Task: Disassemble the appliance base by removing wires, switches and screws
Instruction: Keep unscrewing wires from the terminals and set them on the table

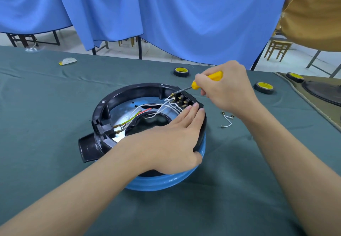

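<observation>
A blue curtain [166,14] hung across the top of the frame above a green-clothed counter [46,115]. Three tape rolls [181,71] [263,87] [295,77] sat at centre right, a white-and-yellow scrap [67,61] at upper left, and a wooden stool [278,49] at far right.

Behind blue drapery [166,14]
Hangs in soft folds over pale floor [64,40], with wooden stools [280,43] and dark table legs [140,47] beneath.
</observation>
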Available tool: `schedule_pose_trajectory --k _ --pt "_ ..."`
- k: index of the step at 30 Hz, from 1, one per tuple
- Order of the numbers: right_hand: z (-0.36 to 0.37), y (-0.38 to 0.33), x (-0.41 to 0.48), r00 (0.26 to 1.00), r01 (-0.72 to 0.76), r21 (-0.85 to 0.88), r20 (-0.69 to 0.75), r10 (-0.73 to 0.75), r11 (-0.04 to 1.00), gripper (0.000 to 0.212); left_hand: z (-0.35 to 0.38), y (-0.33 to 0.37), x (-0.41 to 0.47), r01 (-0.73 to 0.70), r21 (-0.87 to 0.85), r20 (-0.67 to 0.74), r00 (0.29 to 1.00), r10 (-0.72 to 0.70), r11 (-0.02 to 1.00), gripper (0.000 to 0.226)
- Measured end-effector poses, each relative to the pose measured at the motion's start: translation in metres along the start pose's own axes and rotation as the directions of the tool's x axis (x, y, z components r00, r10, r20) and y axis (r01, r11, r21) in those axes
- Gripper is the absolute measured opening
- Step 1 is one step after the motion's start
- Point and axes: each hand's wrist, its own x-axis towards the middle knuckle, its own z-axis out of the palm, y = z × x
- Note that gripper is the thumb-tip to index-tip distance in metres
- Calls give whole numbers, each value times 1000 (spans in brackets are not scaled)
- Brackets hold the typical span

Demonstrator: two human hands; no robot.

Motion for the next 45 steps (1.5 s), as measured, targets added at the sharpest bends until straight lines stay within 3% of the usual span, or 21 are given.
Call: schedule_pose_trajectory --k 3,5,7,9,11,13,15,17,21,26,29,33,36,38,39,42,45 --pt "1 -5 2 1000 10 -17 -1 -10 1000 35 0 1 0 7 -1 -3 1000 -7 1000 88" --pt "1 -4 9 997 -74 101 8 74 992 38 -1 1 -1 13 -2 -3 1000 -13 1000 88" --pt "1 2 21 978 -207 285 48 202 936 29 -1 2 -1 12 -7 1 1000 -12 1000 88" --pt "3 12 31 916 -396 472 141 376 787 19 -1 2 -2 8 -8 3 1000 -8 1000 88" --pt "6 25 34 811 -573 554 277 516 604 19 -1 2 -2 7 -1 5 1000 -7 1000 88" --pt "11 33 33 736 -661 587 385 557 468 17 -1 1 -2 6 6 6 1000 -6 1000 87" --pt "14 35 33 722 -673 607 412 557 423 15 -1 1 -1 3 14 7 1000 -3 1000 87" --pt "14 31 31 769 -623 604 358 530 497 15 -1 1 0 3 17 10 1000 -3 1000 88" --pt "6 22 23 918 -397 492 213 335 775 24 0 -1 0 4 11 11 1000 -4 1000 89" --pt "-14 19 22 961 -273 511 100 259 815 25 1 -2 1 -15 21 -10 1000 15 1000 87" --pt "-22 19 19 979 -192 422 17 204 886 24 0 -1 0 -5 83 -37 999 8 997 84" --pt "-31 15 14 990 -73 264 -98 102 962 25 -13 0 -5 18 185 -288 957 37 983 64" --pt "-35 11 12 990 -40 256 -121 73 966 25 -30 -15 -3 94 -16 -573 815 -86 995 53" --pt "-36 9 11 990 -29 255 -128 63 967 25 -38 -33 4 171 -33 -642 751 -152 985 42" --pt "-35 9 11 990 -22 249 -129 56 968 25 -40 -42 8 184 -17 -623 767 -155 983 37" --pt "-34 8 9 992 -8 223 -120 35 975 25 -39 -58 16 101 20 -418 905 -84 995 42" --pt "-33 8 9 993 3 211 -119 23 977 25 -33 -63 21 73 66 -342 938 -46 995 47"
